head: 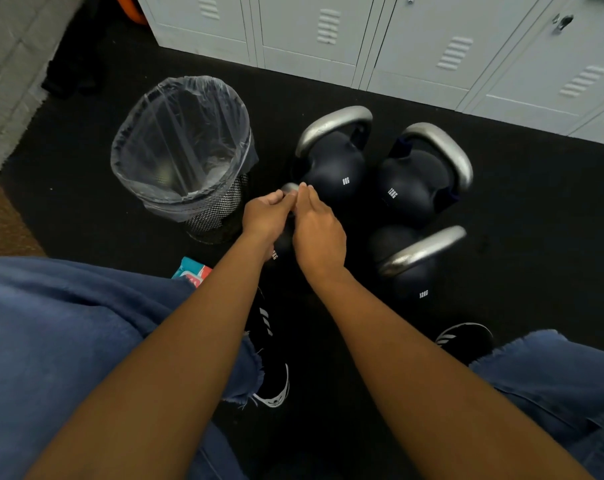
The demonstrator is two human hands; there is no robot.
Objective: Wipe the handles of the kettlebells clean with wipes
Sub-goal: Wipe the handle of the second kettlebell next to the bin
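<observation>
A person with bare forearms, wearing blue jeans (pixel 68 341) with frayed hems and black sneakers (pixel 274 386) with white stripes.

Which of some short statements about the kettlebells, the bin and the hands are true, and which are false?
1. The bin has a clear plastic liner. True.
2. The bin stands right of the kettlebells. False: it stands left of them.
3. The 8KG kettlebell lies on its side. False: it is upright.
4. Both hands, left hand and right hand, meet over the nearest kettlebell's handle. True.
5. Lockers stand behind the kettlebells. True.
</observation>
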